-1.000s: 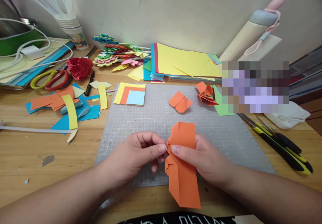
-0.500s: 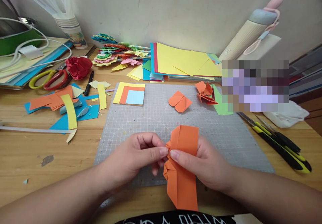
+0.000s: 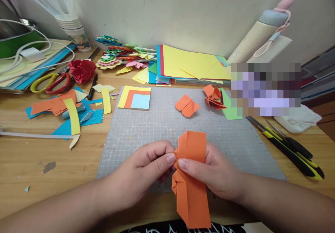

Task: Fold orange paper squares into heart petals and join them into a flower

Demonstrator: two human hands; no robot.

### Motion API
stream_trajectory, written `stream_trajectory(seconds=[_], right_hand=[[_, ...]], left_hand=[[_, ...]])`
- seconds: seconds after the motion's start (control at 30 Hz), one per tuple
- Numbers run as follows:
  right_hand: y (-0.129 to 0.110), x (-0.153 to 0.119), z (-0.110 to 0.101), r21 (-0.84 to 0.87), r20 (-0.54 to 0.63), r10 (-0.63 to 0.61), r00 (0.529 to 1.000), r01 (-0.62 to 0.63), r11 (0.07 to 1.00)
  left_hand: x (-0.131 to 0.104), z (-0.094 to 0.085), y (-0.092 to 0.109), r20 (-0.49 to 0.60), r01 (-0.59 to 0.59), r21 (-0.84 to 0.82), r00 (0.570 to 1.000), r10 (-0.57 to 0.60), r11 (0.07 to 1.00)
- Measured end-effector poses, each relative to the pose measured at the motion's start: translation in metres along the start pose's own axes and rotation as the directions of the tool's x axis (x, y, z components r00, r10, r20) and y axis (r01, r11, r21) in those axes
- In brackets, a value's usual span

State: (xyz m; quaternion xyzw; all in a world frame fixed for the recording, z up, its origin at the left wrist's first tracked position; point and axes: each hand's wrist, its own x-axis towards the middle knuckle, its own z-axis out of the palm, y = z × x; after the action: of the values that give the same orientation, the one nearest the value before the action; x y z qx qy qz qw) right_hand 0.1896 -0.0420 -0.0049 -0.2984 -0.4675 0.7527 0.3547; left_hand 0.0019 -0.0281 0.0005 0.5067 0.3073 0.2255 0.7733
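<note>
Folded orange paper piece [image 3: 193, 194], a single long creased shape, is held up between the person's two bare hands, over the near edge of one grey gridded cutting mat [image 3: 146, 130]. From where I stand, the left hand [image 3: 151, 165] pinches one small pleat on its left edge between thumb and fingers, while a second pleat shows just below. The right hand [image 3: 213, 168] clasps the opposite side, thumb flat on the front, fingers largely hidden behind. Farther back on the mat lie one heart-like folded orange paper shape [image 3: 187, 106] and a small orange paper cluster [image 3: 215, 97] whose pieces I cannot count. Three nested paper squares [image 3: 140, 101], yellow, orange and light blue, sit at its far left corner; one yellow-and-black utility knife [image 3: 293, 158] lies to the right.
</note>
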Motion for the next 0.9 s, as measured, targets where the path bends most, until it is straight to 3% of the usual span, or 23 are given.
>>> stream_trajectory(seconds=[0.33,0.6,0.7,0.9], right_hand=[[-0.0009,0.001,0.0035,-0.104,0.014,-0.033,0.999,0.035,0.994],[0.0005,0.0014,0.0038,-0.085,-0.013,0.043,0.999,-0.044,0.995],[0.0008,0.0016,0.0028,-0.035,0.008,0.079,0.997,-0.078,0.996],[0.003,0.0026,0.0019,-0.107,-0.037,0.12,0.992,-0.124,0.987]], left_hand=[[0.0019,0.0012,-0.0016,-0.061,-0.039,0.027,0.997,0.04,0.999],[0.0027,0.0017,0.0005,-0.081,-0.013,0.226,0.996,0.032,0.974],[0.0028,0.0008,0.0027,-0.079,-0.023,0.211,0.996,0.041,0.977],[0.0028,0.0033,0.0017,-0.125,-0.06,0.202,0.988,0.086,0.978]])
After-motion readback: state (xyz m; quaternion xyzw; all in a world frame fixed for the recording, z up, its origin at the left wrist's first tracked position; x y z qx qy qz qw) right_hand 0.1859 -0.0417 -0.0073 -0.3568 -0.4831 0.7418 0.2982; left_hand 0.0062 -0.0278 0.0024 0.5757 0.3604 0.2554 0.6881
